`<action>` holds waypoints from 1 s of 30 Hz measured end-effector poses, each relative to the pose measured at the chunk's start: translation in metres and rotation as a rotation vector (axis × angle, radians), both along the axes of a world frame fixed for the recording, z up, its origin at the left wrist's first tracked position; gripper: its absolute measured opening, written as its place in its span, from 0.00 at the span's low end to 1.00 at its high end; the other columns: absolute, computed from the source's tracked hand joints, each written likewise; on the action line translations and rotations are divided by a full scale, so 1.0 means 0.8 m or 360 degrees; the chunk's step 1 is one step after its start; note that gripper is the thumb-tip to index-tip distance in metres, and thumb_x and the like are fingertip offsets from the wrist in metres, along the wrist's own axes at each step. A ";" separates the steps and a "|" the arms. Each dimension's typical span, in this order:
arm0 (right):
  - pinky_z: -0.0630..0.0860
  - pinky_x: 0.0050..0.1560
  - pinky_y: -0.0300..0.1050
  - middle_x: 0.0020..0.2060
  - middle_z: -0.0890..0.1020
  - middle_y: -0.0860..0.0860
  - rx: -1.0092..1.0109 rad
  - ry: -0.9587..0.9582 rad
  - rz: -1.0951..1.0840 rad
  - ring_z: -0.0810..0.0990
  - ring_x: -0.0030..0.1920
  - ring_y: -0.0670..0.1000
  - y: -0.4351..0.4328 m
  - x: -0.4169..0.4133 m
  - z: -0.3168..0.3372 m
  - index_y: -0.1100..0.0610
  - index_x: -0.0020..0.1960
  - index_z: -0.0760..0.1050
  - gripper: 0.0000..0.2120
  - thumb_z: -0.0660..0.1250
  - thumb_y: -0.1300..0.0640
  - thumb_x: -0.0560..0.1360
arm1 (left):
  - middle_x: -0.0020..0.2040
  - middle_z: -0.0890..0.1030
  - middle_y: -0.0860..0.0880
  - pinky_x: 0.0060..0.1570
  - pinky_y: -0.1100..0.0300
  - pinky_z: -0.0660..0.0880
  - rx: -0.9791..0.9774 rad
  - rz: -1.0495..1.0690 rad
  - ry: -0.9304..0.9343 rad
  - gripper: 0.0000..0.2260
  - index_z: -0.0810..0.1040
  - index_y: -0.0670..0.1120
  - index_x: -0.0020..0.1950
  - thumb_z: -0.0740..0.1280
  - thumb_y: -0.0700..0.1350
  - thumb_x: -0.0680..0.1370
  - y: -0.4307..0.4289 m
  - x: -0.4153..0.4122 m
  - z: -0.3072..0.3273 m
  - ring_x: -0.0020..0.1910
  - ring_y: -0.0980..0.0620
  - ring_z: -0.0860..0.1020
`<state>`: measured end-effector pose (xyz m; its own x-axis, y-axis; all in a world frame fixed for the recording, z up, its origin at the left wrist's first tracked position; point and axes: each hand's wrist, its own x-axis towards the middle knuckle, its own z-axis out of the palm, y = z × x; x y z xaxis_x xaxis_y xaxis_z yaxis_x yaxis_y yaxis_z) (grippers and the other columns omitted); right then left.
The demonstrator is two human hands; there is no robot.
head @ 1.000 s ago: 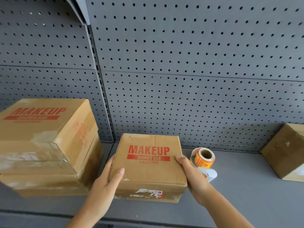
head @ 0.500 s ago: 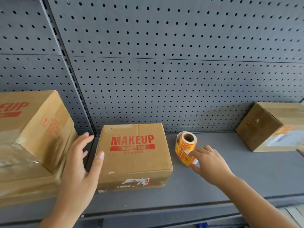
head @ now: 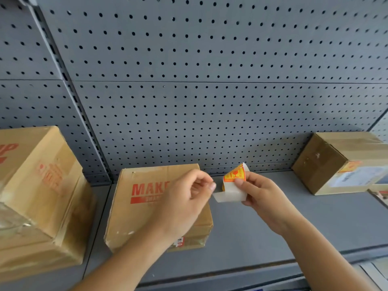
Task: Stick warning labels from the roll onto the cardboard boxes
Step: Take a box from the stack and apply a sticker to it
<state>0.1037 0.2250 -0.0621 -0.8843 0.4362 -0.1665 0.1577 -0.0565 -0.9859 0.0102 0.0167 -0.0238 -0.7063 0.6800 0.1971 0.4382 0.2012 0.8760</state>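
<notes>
Grey pegboard wall (head: 210, 101) behind grey shelf (head: 273, 227).

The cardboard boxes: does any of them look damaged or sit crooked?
Yes. The middle box has a torn, half-peeled sticker on its front face. The right box sits turned at an angle to the pegboard. The left stack carries wrinkled tape.

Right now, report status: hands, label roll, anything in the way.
Right hand grips label roll, held above shelf. Left hand curled at the loose backing strip, pinch unclear. MAKEUP box below the left hand; nothing else in the way.
</notes>
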 end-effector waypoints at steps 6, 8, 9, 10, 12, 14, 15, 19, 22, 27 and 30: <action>0.75 0.63 0.58 0.59 0.84 0.61 -0.0340 0.0112 -0.0059 0.81 0.56 0.56 -0.010 -0.003 0.012 0.59 0.60 0.83 0.12 0.67 0.57 0.79 | 0.48 0.86 0.53 0.52 0.59 0.80 0.0132 0.0005 -0.0599 0.08 0.79 0.50 0.55 0.74 0.46 0.77 0.053 -0.017 -0.012 0.47 0.56 0.84; 0.77 0.60 0.59 0.57 0.85 0.59 -0.0306 0.0100 -0.0093 0.81 0.55 0.57 -0.011 -0.003 0.009 0.58 0.60 0.82 0.11 0.68 0.57 0.80 | 0.46 0.86 0.53 0.49 0.60 0.81 0.0173 0.0048 -0.0659 0.09 0.79 0.49 0.54 0.74 0.43 0.77 0.061 -0.018 -0.013 0.47 0.54 0.85; 0.78 0.53 0.56 0.54 0.86 0.58 -0.0245 0.0088 -0.0129 0.80 0.51 0.58 -0.012 -0.003 0.008 0.57 0.59 0.81 0.10 0.69 0.57 0.80 | 0.45 0.86 0.52 0.46 0.63 0.80 0.0200 0.0063 -0.0665 0.09 0.78 0.48 0.54 0.74 0.41 0.77 0.064 -0.018 -0.014 0.45 0.56 0.84; 0.76 0.45 0.51 0.50 0.86 0.56 -0.0149 0.0070 -0.0191 0.79 0.47 0.56 -0.014 -0.004 0.006 0.56 0.59 0.80 0.10 0.70 0.56 0.79 | 0.45 0.86 0.52 0.43 0.67 0.79 0.0221 0.0074 -0.0666 0.09 0.78 0.47 0.53 0.74 0.39 0.77 0.066 -0.017 -0.015 0.44 0.58 0.84; 0.73 0.38 0.42 0.48 0.82 0.51 0.0204 0.0029 -0.0430 0.78 0.41 0.51 -0.018 -0.004 0.004 0.52 0.60 0.72 0.16 0.75 0.55 0.76 | 0.44 0.86 0.50 0.39 0.71 0.77 0.0238 0.0103 -0.0670 0.09 0.78 0.45 0.53 0.74 0.37 0.76 0.070 -0.015 -0.019 0.40 0.62 0.82; 0.74 0.39 0.38 0.53 0.74 0.46 0.0898 0.0101 -0.0662 0.78 0.43 0.45 -0.020 -0.001 0.002 0.46 0.62 0.66 0.26 0.78 0.55 0.71 | 0.45 0.86 0.47 0.39 0.70 0.78 0.0259 0.0124 -0.0700 0.10 0.77 0.42 0.53 0.74 0.36 0.76 0.072 -0.013 -0.023 0.39 0.59 0.82; 0.74 0.41 0.37 0.55 0.71 0.46 0.1295 0.0169 -0.0680 0.77 0.46 0.44 -0.019 0.001 0.001 0.46 0.63 0.68 0.27 0.79 0.56 0.70 | 0.45 0.86 0.45 0.40 0.68 0.78 0.0271 0.0125 -0.0707 0.10 0.76 0.42 0.53 0.74 0.35 0.76 0.073 -0.012 -0.026 0.40 0.58 0.82; 0.73 0.49 0.47 0.53 0.76 0.49 0.2180 0.0353 -0.0467 0.75 0.51 0.54 -0.013 0.004 -0.011 0.52 0.54 0.81 0.11 0.76 0.56 0.73 | 0.45 0.85 0.42 0.42 0.64 0.80 0.0342 0.0103 -0.0728 0.09 0.75 0.40 0.52 0.73 0.34 0.76 0.074 -0.009 -0.035 0.40 0.54 0.82; 0.74 0.48 0.48 0.48 0.81 0.46 0.2260 0.0267 -0.0344 0.77 0.50 0.53 -0.009 0.004 -0.016 0.50 0.51 0.82 0.10 0.70 0.45 0.76 | 0.43 0.85 0.46 0.42 0.65 0.78 0.0364 0.0060 -0.0668 0.08 0.76 0.40 0.52 0.72 0.34 0.77 0.074 -0.009 -0.040 0.39 0.58 0.82; 0.77 0.44 0.47 0.43 0.82 0.43 0.2204 0.0164 -0.0254 0.78 0.45 0.50 -0.008 0.004 -0.007 0.50 0.49 0.82 0.14 0.66 0.41 0.77 | 0.45 0.85 0.45 0.45 0.64 0.79 0.0344 0.0013 -0.0554 0.06 0.77 0.42 0.51 0.72 0.35 0.78 0.074 -0.009 -0.044 0.43 0.56 0.83; 0.78 0.43 0.45 0.44 0.81 0.40 0.1989 0.0090 -0.0188 0.79 0.46 0.48 -0.012 0.005 0.000 0.49 0.48 0.82 0.11 0.69 0.43 0.75 | 0.45 0.84 0.46 0.46 0.63 0.78 0.0326 0.0010 -0.0481 0.06 0.77 0.43 0.51 0.71 0.35 0.78 0.074 -0.010 -0.046 0.43 0.56 0.82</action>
